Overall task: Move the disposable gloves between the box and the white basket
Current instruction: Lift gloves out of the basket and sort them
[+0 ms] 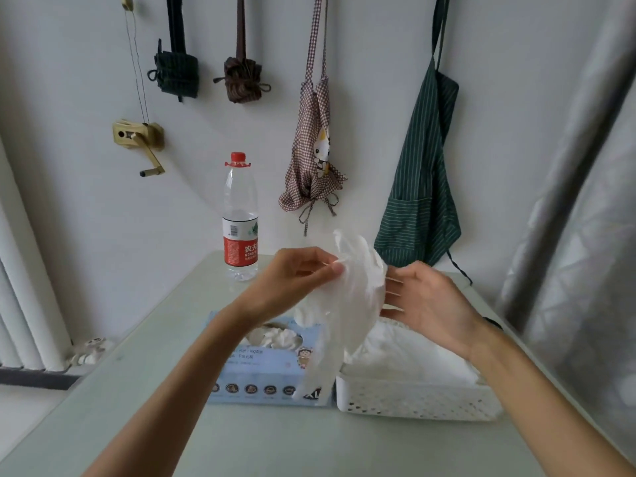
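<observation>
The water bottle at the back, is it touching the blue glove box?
Apart. The head view shows the water bottle standing near the wall, with a bare strip of table between its base and the glove box.

The hanging glove (347, 304) hides part of the box (268, 366) front.

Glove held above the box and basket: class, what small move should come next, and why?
Probably lower the glove rightward into the white basket. The left hand pinches it in the air, the right hand is open beside it, and the basket already holds gloves.
</observation>
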A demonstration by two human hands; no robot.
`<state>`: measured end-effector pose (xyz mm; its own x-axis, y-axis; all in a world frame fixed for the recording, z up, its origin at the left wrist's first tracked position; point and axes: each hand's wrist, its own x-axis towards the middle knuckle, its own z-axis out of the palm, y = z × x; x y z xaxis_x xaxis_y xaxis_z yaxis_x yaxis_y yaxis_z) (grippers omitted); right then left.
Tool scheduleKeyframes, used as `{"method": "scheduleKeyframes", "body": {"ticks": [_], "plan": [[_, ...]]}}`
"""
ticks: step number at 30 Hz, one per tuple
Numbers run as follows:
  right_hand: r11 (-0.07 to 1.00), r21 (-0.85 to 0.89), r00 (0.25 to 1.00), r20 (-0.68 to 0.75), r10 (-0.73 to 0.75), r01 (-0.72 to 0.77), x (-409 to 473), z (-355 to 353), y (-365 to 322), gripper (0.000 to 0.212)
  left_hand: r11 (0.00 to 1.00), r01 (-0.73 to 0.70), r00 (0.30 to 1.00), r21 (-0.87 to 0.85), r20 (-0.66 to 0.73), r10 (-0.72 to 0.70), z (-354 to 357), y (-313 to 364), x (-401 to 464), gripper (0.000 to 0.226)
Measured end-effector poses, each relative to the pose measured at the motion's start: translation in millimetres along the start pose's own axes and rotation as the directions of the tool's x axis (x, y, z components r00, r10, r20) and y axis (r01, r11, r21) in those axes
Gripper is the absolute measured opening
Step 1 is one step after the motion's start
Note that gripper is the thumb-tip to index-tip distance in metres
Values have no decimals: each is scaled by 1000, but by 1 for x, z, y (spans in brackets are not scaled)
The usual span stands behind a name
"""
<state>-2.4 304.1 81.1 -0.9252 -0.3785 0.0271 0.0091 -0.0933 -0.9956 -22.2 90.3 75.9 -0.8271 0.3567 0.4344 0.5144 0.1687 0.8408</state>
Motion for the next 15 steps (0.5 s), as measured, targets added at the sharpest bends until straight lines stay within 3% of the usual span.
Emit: {"method": "scheduleKeyframes", "body": {"ticks": [3, 7, 10, 15], "plan": [[990, -138, 1000, -23, -21, 18, -6, -10, -16, 58, 997, -9, 994, 76, 106, 1, 11, 15, 10, 20], [892, -451, 983, -149, -106, 28, -7, -7, -36, 41, 989, -40, 986, 143, 166, 15, 22, 25, 20, 19], [869, -490, 944, -251, -215, 68, -6, -18, -45, 29, 992, 4, 992, 126, 127, -20, 26, 25, 25, 18], [802, -573, 830, -356, -429, 169, -2, -42, -48, 33, 992, 69, 983, 103, 165, -86, 33, 15, 33, 16]]}}
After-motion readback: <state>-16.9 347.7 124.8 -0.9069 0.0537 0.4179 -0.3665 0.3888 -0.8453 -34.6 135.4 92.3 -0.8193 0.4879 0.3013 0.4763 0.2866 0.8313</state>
